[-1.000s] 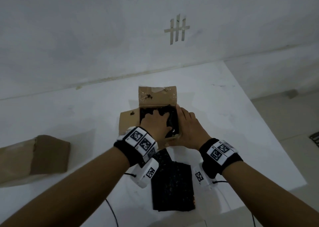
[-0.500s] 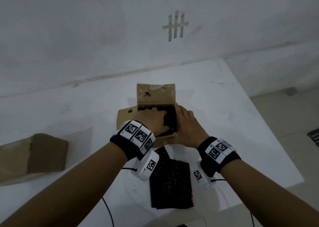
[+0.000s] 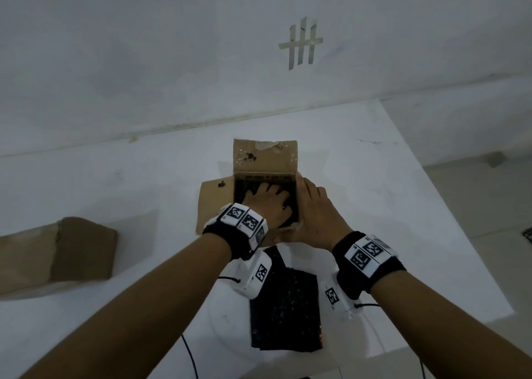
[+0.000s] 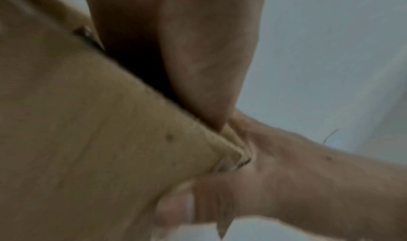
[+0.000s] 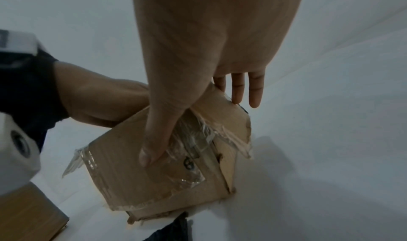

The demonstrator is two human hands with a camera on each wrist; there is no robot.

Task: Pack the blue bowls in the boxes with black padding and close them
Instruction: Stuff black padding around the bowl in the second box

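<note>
An open cardboard box (image 3: 264, 156) stands mid-table with its back and left flaps spread. Black padding (image 3: 290, 190) lines the inside. My left hand (image 3: 267, 197) reaches into the box, its spread fingers pressing down on the padding. My right hand (image 3: 311, 203) lies flat against the box's right wall. In the right wrist view its thumb (image 5: 154, 149) rests on the taped near side of the box (image 5: 165, 175), and its fingers (image 5: 237, 88) run straight along the right flap. No blue bowl shows; the hand and padding hide the box's contents.
A loose black pad (image 3: 285, 309) lies on the white table (image 3: 403, 205) just in front of the box. A second, closed cardboard box (image 3: 57, 252) sits at the far left. The table's right edge drops to the floor; a wall rises behind.
My left hand has slid further back inside the box, fingers spreading over the padding. The right hand stays against the right wall.
</note>
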